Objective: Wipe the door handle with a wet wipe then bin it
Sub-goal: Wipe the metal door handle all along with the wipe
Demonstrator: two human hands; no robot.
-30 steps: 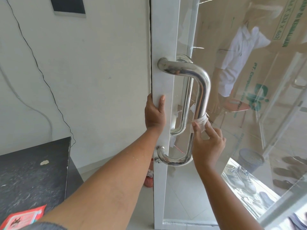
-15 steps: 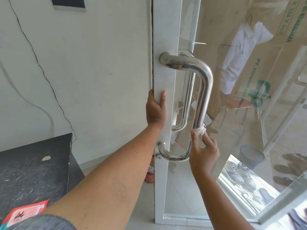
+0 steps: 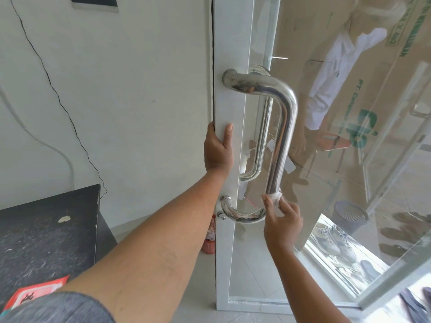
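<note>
Wiping well here calls for the right hand [image 3: 283,226], which pinches the wet wipe [image 3: 275,197] round the foot of the door handle [image 3: 283,127], to hug the metal through the lower bend, while the left hand [image 3: 218,150] grips the door edge [image 3: 229,101], steadying it.

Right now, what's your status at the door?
Left hand grips door frame. Right hand pinches wet wipe round door handle, low on the bar. Nothing blocking.

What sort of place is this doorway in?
Likely a building entrance, perhaps a small office or shop: a framed glass door with a steel pull handle, and shoes left just outside.
</note>
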